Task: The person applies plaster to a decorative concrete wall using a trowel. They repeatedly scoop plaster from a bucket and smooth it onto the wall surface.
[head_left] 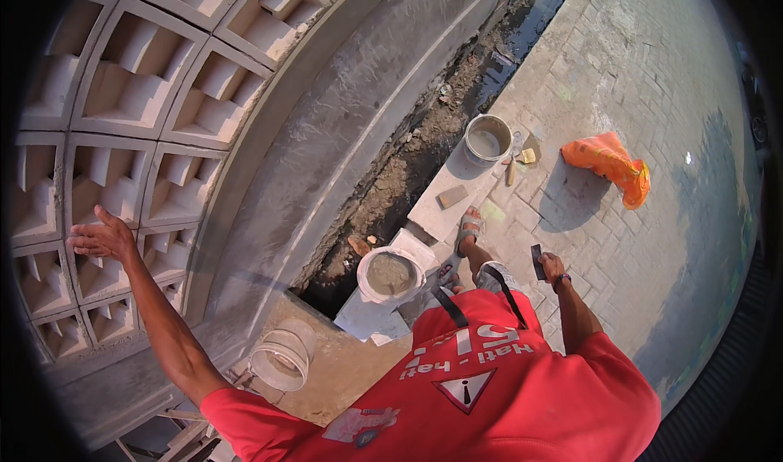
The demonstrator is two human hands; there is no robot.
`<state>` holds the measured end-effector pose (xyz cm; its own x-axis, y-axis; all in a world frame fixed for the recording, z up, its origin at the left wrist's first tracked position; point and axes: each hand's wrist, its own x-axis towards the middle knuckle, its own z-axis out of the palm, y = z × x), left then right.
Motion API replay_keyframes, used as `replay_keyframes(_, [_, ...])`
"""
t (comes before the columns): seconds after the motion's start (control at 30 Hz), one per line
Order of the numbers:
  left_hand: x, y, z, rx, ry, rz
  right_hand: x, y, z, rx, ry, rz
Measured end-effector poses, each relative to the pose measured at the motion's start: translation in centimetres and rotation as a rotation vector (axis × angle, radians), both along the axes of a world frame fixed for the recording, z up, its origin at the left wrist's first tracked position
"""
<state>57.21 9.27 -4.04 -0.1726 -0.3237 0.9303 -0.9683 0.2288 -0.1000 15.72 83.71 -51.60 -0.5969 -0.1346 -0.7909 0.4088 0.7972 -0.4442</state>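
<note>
At the left of the frame, the left hand (pixel 102 238) is spread wide open, palm flat against the pale concrete block wall (pixel 139 95) of recessed square openings. At the lower centre right, the right hand (pixel 548 266) is closed around a small dark flat tool (pixel 537 260), held beside the person's bent knee above the paving stones (pixel 644 95). A white bucket of grey mortar (pixel 390 274) stands at centre, just below a sandalled foot (pixel 468 228). A second bucket (pixel 488 139) sits higher up near an orange bag (pixel 608 164), well apart from both hands. An empty white bucket (pixel 284 356) lies at lower left.
</note>
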Motion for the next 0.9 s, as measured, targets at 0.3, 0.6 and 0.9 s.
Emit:
replay_keyframes(0.3, [-0.7, -0.3, -0.3, -0.057, -0.047, 0.094, -11.3, -15.4, -1.7, -0.427, -0.431, -0.317])
replay_keyframes(0.6, [-2.3, -1.1, 0.3, -0.020, 0.143, 0.217, -20.7, -27.1, -7.5, -0.479, -0.259, -0.117])
replay_keyframes(0.9, [1.5, -2.3, 0.7, -0.214, -0.064, 0.356, -22.2, -33.5, -24.7, 0.088, 0.418, 0.508])
